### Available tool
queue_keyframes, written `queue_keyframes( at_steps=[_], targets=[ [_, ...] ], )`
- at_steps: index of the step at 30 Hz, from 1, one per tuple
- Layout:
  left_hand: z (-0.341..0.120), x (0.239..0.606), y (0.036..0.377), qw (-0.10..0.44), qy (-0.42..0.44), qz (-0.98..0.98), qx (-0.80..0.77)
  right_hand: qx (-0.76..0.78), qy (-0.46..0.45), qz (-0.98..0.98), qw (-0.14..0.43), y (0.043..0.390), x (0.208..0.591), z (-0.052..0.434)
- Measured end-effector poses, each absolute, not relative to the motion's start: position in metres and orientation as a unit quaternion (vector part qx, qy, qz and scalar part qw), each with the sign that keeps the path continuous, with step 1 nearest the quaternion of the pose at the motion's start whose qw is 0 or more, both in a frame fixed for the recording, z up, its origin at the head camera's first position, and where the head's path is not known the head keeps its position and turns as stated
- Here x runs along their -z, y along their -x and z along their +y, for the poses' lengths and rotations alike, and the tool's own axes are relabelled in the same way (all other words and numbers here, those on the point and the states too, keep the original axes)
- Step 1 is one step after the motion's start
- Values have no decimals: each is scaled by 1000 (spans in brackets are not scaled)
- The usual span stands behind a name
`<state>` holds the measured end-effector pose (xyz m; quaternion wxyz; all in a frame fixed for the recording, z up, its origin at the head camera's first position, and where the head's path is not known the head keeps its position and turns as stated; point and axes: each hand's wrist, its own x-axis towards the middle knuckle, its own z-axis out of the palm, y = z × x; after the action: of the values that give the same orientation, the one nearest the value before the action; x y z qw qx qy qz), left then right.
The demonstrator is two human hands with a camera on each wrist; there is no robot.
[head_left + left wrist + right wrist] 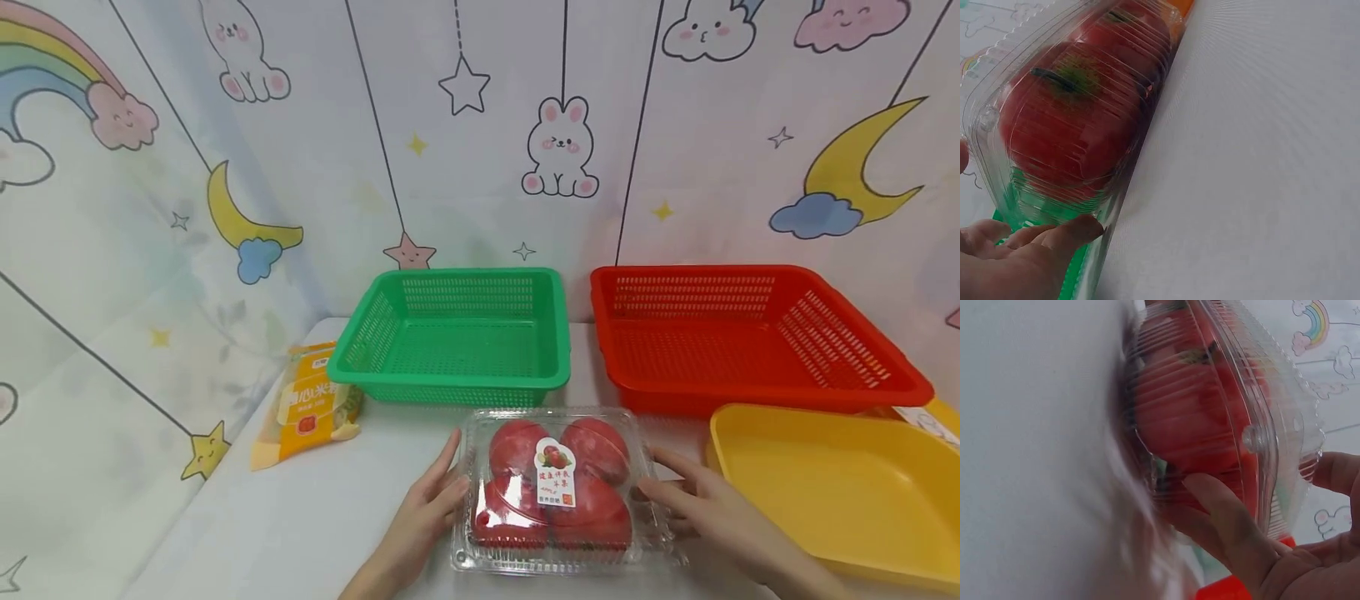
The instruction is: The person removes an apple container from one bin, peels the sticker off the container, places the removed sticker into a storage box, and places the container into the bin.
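A clear plastic clamshell box of apples [517, 521] is at the front middle of the white table in the head view, with a white label on its lid. My left hand [422, 518] holds its left side. In the left wrist view, the fingers [1079, 231] touch the box's lower edge and only a bit of the thumb shows. On the opposite side my right hand [693, 504] grips the box. The right wrist view shows its fingers [1222, 512] low on the ribbed wall and the thumb [1332, 472] at the lid's rim. Red apples [1191, 419] show through the plastic.
Behind the box stand a green basket [450, 387] and a red basket [750, 392]. A yellow bin [840, 492] is at the right, close to my right arm. An orange food packet [315, 400] lies at the left. A patterned curtain [480, 167] hangs behind.
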<state>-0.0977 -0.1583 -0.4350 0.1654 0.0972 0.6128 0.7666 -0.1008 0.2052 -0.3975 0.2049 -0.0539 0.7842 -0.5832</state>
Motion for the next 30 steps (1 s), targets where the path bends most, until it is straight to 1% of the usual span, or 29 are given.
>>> queue_keyframes(
  at_steps=[4,9,12,14,18,20,22,23,25,30],
  targets=[
    [-154,436,100,156,-91,632,-754,570,57,794,203,100,395,208],
    [-153,436,105,137,-90,661,-732,526,56,828,186,99,391,212],
    [-155,435,109,124,-103,685,-711,485,65,857,160,98,388,213],
    [-158,435,113,105,-112,701,-696,453,81,880,122,98,384,212],
    [-163,433,123,59,-123,721,-679,400,103,911,12,97,371,204],
    [-163,433,129,45,-134,723,-677,385,108,916,-40,97,363,197],
    [-160,433,134,35,-151,725,-671,374,114,918,-68,99,355,187],
    [-158,434,137,29,-160,726,-668,373,119,917,-74,101,352,181],
    [-153,437,141,18,-170,730,-662,380,133,913,-67,104,346,169],
    [-141,443,149,-5,-175,733,-657,403,190,895,-3,115,341,144]
  ],
)
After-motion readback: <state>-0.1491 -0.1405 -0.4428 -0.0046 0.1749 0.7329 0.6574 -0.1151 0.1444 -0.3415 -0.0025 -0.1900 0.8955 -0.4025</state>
